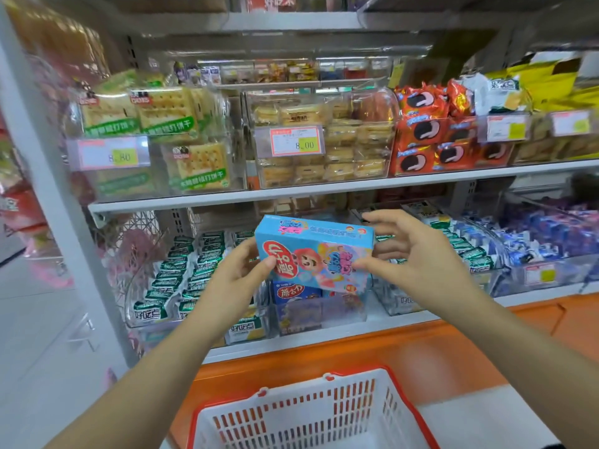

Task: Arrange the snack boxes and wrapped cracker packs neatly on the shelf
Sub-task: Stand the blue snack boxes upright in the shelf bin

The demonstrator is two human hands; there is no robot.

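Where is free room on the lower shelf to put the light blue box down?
Both hands hold the light blue cartoon snack box. Free room shows only above the dark blue boxes standing directly below it. The green-white wrapped packs to the left and blue-white packs to the right are crowded.

There's a white basket with red trim sitting at the bottom, right in front of the orange ledge. Two price tags up on the upper shelf's front edge, floor off left.

A shop — price tags, stocked snack shelves, basket.
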